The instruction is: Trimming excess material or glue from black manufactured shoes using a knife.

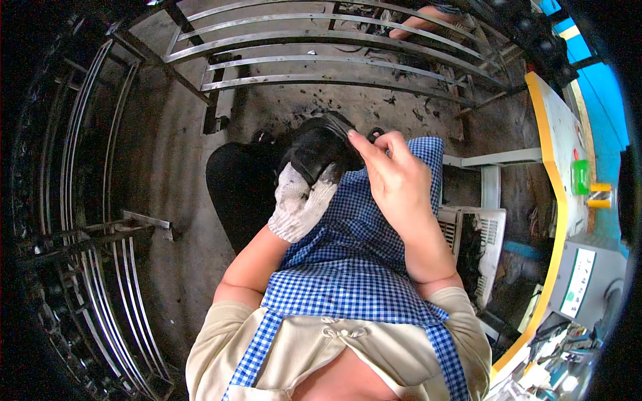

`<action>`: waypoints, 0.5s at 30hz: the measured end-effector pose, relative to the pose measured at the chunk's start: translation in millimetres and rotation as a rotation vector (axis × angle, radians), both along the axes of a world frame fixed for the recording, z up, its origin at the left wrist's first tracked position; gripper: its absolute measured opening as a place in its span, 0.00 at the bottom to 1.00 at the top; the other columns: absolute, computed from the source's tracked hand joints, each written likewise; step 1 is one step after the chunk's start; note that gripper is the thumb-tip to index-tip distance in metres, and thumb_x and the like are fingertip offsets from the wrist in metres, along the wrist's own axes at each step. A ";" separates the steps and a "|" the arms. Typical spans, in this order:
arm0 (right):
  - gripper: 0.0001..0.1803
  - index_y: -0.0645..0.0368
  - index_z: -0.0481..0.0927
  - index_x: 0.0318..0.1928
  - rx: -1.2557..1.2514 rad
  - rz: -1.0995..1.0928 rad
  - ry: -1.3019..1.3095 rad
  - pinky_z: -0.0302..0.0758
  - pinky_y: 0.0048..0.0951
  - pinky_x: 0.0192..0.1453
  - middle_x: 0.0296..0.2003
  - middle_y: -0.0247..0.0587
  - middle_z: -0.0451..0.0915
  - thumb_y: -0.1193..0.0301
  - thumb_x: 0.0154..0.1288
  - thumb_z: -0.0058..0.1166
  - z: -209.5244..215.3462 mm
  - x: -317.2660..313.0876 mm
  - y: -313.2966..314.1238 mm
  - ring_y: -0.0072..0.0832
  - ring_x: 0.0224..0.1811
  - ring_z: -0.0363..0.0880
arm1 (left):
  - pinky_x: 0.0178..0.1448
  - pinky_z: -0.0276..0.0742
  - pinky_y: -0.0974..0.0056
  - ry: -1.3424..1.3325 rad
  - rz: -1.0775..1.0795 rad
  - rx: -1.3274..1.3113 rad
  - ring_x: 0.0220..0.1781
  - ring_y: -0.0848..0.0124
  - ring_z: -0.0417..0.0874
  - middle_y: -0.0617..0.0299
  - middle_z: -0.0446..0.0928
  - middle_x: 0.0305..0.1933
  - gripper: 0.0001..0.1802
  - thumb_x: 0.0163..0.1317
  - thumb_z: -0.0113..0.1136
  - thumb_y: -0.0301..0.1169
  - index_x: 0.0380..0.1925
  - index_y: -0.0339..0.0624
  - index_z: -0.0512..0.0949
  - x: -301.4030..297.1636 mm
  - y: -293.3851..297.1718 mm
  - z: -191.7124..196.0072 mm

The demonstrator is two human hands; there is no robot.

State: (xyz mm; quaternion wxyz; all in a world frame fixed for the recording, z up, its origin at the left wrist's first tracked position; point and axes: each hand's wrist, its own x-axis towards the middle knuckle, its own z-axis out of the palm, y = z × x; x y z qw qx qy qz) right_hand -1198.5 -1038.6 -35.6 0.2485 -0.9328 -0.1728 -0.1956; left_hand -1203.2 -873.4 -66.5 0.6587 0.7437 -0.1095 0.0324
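Note:
My left hand (298, 199), in a soiled white knit glove, is wrapped round a glossy black rounded piece (313, 148) above my lap. Its exact kind I cannot make out. My bare right hand (399, 175) is at the right side of that piece, with fingers bent together. A dark thin strip or edge (338, 125) runs to the fingertips; whether it belongs to the black piece or is a separate thing is unclear. A blue checked apron (348, 281) covers my lap below both hands.
A metal bar rack (321, 79) stands ahead, and another rack (110, 267) is at the left. Black scraps (418, 110) litter the floor. To the right are a yellow-edged table (554, 180), a green container (580, 176) and a white vented casing (478, 247). Another person's arm (424, 21) shows beyond the rack.

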 end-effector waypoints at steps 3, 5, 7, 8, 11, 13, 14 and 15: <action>0.19 0.45 0.80 0.48 0.149 0.015 0.035 0.73 0.29 0.24 0.29 0.34 0.71 0.77 0.56 0.57 -2.9 1.0 -3.2 0.29 0.23 0.75 | 0.53 0.73 0.64 0.010 0.015 -0.035 0.47 0.65 0.78 0.56 0.78 0.45 0.14 0.59 0.57 0.24 0.46 0.38 0.76 0.6 5.1 -8.3; 0.17 0.48 0.81 0.47 0.275 0.024 0.080 0.72 0.28 0.24 0.27 0.36 0.73 0.77 0.57 0.58 -5.4 0.7 -5.2 0.28 0.24 0.76 | 0.53 0.73 0.64 0.018 -0.010 -0.004 0.47 0.66 0.78 0.56 0.78 0.45 0.14 0.59 0.56 0.25 0.46 0.38 0.75 1.4 10.2 -10.3; 0.18 0.49 0.80 0.48 0.296 0.026 0.074 0.72 0.28 0.26 0.28 0.36 0.73 0.77 0.56 0.59 -14.7 0.9 -10.0 0.29 0.24 0.76 | 0.55 0.72 0.65 0.039 -0.046 -0.037 0.49 0.68 0.77 0.58 0.77 0.48 0.17 0.59 0.55 0.22 0.50 0.38 0.74 3.8 15.3 -16.3; 0.19 0.51 0.79 0.49 0.317 0.027 0.066 0.73 0.28 0.28 0.28 0.37 0.73 0.77 0.55 0.60 -19.6 1.0 -11.7 0.30 0.25 0.76 | 0.57 0.72 0.66 0.059 -0.082 -0.071 0.51 0.71 0.76 0.60 0.76 0.50 0.20 0.59 0.54 0.19 0.53 0.38 0.72 4.5 16.7 -20.4; 0.24 0.55 0.76 0.53 0.467 0.071 0.074 0.73 0.29 0.33 0.29 0.39 0.73 0.73 0.52 0.64 -31.0 1.4 -12.9 0.32 0.29 0.76 | 0.51 0.74 0.66 0.230 0.057 -0.340 0.44 0.70 0.78 0.58 0.76 0.50 0.21 0.58 0.53 0.17 0.53 0.38 0.72 2.2 16.9 -23.6; 0.27 0.57 0.75 0.54 0.486 0.064 0.180 0.73 0.29 0.35 0.30 0.39 0.74 0.71 0.50 0.66 -43.1 0.1 -20.6 0.32 0.31 0.76 | 0.42 0.75 0.70 0.397 0.205 -0.253 0.39 0.71 0.78 0.57 0.75 0.50 0.20 0.60 0.51 0.24 0.54 0.40 0.72 5.0 26.0 -10.5; 0.31 0.58 0.73 0.55 0.505 0.058 0.283 0.74 0.30 0.37 0.31 0.40 0.74 0.69 0.48 0.68 -52.6 -0.5 -26.4 0.32 0.33 0.76 | 0.35 0.75 0.72 0.355 0.234 0.056 0.37 0.72 0.79 0.57 0.75 0.51 0.19 0.62 0.51 0.30 0.55 0.42 0.72 12.5 34.8 1.8; 0.37 0.59 0.71 0.56 0.488 0.076 0.263 0.75 0.30 0.42 0.37 0.42 0.77 0.65 0.43 0.72 -69.9 -0.6 -31.8 0.33 0.39 0.78 | 0.35 0.76 0.71 0.433 0.352 -0.351 0.38 0.71 0.80 0.57 0.76 0.51 0.19 0.63 0.51 0.33 0.54 0.41 0.73 20.4 34.0 11.9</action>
